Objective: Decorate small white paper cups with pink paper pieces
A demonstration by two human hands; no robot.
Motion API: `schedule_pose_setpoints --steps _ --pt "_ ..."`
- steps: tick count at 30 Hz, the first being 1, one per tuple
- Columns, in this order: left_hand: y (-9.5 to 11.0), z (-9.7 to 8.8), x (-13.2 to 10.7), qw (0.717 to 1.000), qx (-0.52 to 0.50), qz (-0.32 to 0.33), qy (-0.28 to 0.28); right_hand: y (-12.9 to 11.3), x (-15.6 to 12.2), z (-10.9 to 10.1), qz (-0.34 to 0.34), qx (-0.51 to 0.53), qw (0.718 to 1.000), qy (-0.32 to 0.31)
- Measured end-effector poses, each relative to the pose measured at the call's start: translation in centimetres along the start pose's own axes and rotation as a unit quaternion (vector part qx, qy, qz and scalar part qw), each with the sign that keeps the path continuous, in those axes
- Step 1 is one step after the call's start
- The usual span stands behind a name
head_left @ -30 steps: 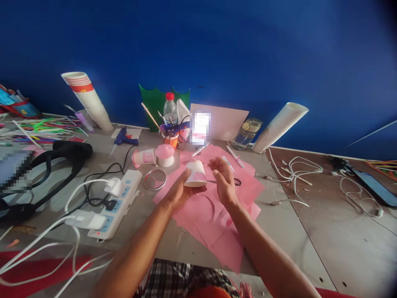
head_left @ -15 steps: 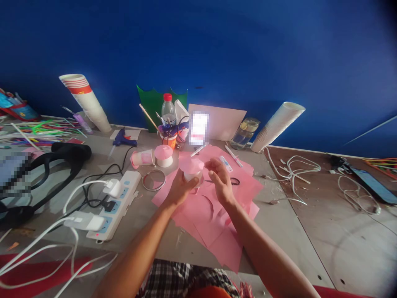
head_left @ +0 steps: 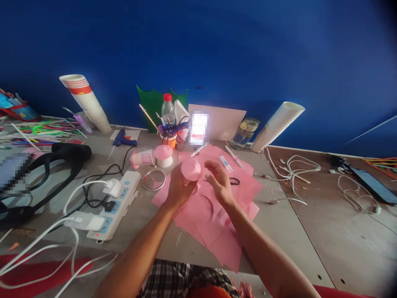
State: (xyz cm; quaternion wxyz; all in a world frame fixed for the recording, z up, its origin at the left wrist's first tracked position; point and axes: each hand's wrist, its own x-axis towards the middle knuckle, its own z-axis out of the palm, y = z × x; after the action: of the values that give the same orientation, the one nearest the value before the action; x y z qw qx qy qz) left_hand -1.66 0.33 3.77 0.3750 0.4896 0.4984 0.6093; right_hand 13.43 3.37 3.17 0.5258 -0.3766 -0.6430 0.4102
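My left hand [head_left: 179, 192] is wrapped round a paper cup whose pink paper cone top [head_left: 191, 169] faces up towards me. The cone and my fingers hide most of the cup's white wall. Just to the right, my right hand [head_left: 219, 178] is held with its fingers apart and slightly curled, holding nothing. Both hands are above overlapping sheets of pink paper [head_left: 217, 240]. Past my right hand a black looped handle [head_left: 235, 181] shows on the paper. Behind my left hand stands a similar pink-topped cup [head_left: 163, 155], and beside it a pink-and-white cup [head_left: 144, 158] lies on its side.
A power strip [head_left: 116, 209] with plugs and cables lies left of my arms, near a metallic-looking ring [head_left: 154, 181]. A blue glue gun [head_left: 124, 138] lies farther back. Leaning cup stacks [head_left: 88, 105] and a glass jar [head_left: 245, 133] stand along the blue wall. White cables [head_left: 294, 169] spread rightward.
The cup in my left hand has tilted, so the top of its pink cone now faces me and its white side is hidden. My right hand has barely moved.
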Motion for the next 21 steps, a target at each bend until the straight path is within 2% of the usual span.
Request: schedule_pose_setpoints --steps 6,11,14,17,21 --pt "-0.2 -0.2 -0.1 0.999 -0.024 -0.016 0.014 -0.1 0.1 0.0 0.005 0.020 1.000 -0.006" --pt "-1.5 -0.2 0.4 0.984 -0.160 -0.058 -0.054 0.0 0.1 0.4 0.081 0.058 0.995 -0.016" --pt "-1.9 -0.4 0.7 0.971 -0.220 -0.070 -0.055 -0.6 0.2 0.5 0.125 0.061 0.989 -0.058" --pt "-1.5 -0.5 0.8 0.963 -0.248 -0.089 -0.060 -1.5 0.3 0.5 0.134 0.061 0.982 -0.114" --pt "-0.9 -0.3 0.8 0.941 -0.306 -0.123 -0.069 -1.6 0.1 0.8 0.141 0.097 0.978 -0.121"
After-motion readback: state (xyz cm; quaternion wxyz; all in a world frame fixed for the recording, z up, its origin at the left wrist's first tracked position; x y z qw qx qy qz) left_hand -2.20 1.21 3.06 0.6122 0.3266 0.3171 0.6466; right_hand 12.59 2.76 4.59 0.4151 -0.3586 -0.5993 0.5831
